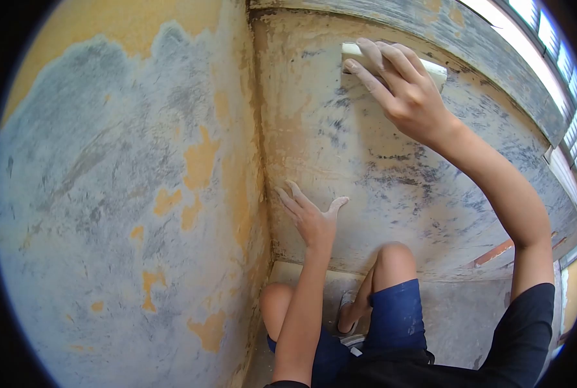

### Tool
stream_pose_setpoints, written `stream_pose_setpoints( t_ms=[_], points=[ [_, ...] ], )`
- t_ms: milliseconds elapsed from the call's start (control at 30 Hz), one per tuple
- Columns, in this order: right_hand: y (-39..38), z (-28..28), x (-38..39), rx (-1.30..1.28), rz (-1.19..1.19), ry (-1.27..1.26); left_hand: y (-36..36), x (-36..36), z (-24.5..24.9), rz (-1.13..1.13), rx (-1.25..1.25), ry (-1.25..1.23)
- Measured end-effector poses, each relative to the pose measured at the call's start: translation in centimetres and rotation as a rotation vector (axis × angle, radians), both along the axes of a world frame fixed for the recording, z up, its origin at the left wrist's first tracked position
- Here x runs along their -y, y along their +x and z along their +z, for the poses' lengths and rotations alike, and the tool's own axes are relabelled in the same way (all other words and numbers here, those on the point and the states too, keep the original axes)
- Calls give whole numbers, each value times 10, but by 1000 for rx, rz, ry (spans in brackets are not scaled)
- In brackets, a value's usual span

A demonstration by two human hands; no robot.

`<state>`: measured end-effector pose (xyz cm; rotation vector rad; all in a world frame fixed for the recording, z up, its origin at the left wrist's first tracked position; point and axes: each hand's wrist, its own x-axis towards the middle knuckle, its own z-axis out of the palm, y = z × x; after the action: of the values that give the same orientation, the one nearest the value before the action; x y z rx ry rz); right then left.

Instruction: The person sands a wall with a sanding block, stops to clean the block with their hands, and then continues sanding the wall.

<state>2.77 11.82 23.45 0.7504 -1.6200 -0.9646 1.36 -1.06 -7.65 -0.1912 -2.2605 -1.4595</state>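
Near the top of the wall panel (pixel 321 129), my right hand (pixel 408 87) grips a pale, flat-edged block (pixel 434 70), which lies against the patchy surface. White dust coats the fingers curled over it. Lower down, close to the inner corner, my left hand (pixel 313 216) rests against the same panel with its fingers spread and nothing in it. Its fingertips are dusty too. What the underside of the block looks like is hidden.
A second wall (pixel 107 161) with grey and yellow patches stands on the left and meets the panel at a corner. A ledge (pixel 431 32) runs along the top. Louvred windows (pixel 576 103) are at the right. My bent knees are close below, above a grey floor (pixel 463 310).
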Motion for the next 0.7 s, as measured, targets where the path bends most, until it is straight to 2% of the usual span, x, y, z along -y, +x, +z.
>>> stream_pose_setpoints(
  t_ms=[100, 167, 233, 267, 400, 467, 567, 600, 700],
  points=[
    [-24, 0, 19, -3, 26, -8, 4, 0, 3, 6, 23, -8],
    [-60, 0, 41, -101, 103, 48, 2, 2, 5, 0, 16, -5],
    [-76, -3, 69, -84, 112, -6, 3, 1, 6, -16, 41, 35],
    [-78, -6, 75, -58, 114, -60, 6, 1, 5, -19, 47, 34],
    [-28, -19, 29, -20, 112, -24, 3, 4, 6, -21, 59, 23],
    [-1, -27, 10, 53, 10, -28, 3, 2, 7, -24, 71, 13],
    [-16, -24, 22, 47, 12, 4, 1, 3, 9, 1, 49, -6],
    [-31, -14, 30, 48, 80, 47, 3, 2, 8, 1, 42, -9],
    [-64, -7, 69, -27, 81, 3, 2, 3, 8, -6, 43, 7]
  ],
)
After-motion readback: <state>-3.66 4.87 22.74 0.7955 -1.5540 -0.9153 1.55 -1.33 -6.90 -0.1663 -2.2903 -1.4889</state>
